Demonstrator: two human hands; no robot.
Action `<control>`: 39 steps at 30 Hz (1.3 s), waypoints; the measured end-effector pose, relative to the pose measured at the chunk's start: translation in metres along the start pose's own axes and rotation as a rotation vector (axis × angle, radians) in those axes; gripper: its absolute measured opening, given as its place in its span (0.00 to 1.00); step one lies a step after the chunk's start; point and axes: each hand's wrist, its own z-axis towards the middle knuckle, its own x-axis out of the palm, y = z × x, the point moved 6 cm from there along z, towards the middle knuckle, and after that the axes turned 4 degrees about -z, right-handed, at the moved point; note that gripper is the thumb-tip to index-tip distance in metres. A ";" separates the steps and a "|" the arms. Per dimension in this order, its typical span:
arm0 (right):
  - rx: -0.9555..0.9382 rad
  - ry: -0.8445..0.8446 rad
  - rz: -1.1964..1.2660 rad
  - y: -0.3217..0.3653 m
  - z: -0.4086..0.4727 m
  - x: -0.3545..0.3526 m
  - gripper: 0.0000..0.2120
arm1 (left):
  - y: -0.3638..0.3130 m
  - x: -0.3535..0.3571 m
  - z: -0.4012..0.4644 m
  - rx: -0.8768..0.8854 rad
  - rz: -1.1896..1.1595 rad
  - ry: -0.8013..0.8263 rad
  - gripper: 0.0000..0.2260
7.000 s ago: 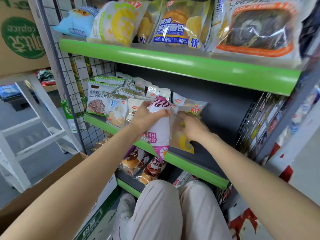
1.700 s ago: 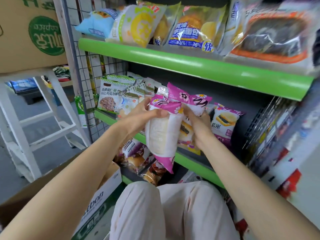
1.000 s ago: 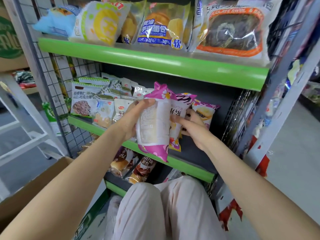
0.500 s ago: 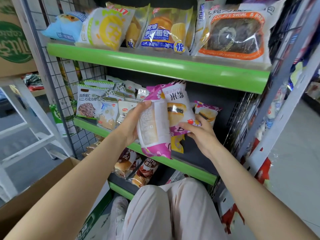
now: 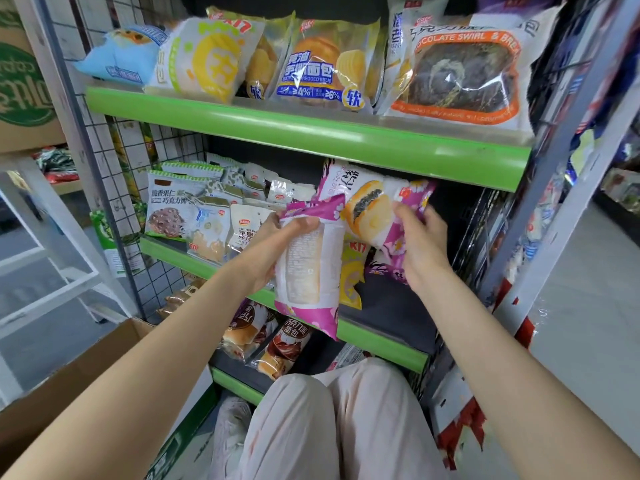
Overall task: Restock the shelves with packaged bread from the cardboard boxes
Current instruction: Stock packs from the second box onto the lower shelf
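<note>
My left hand (image 5: 277,244) grips a pink-and-white bread packet (image 5: 308,268) by its top, back side facing me, hanging in front of the middle shelf (image 5: 377,336). My right hand (image 5: 420,244) holds a second pink packet (image 5: 372,209) showing a filled bun, lifted and tilted just under the upper shelf's green edge (image 5: 311,133). A yellow K17 bread packet (image 5: 351,271) stands on the middle shelf behind both. An open cardboard box (image 5: 86,372) sits at lower left beside my arm.
Small bread packets (image 5: 194,209) fill the middle shelf's left part. Larger bread bags (image 5: 460,71) line the top shelf. Chocolate bread packets (image 5: 277,344) lie on the lower shelf. A wire grid panel (image 5: 110,161) closes the left side. A white stand (image 5: 41,237) bears another carton. My knees (image 5: 339,420) are below.
My right hand has raised its pink packet higher and further right, up under the upper shelf edge. My left hand still grips its packet, slightly lower.
</note>
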 end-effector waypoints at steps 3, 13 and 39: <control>-0.264 -0.128 -0.502 0.034 0.006 -0.010 0.08 | 0.002 0.002 0.001 0.001 0.050 -0.022 0.23; -0.273 -0.116 -1.550 0.054 0.015 -0.002 0.12 | -0.004 0.005 0.018 0.101 0.182 -0.196 0.33; 0.381 0.673 -0.145 -0.041 -0.012 0.063 0.24 | 0.014 0.034 0.017 -0.102 -0.385 0.151 0.25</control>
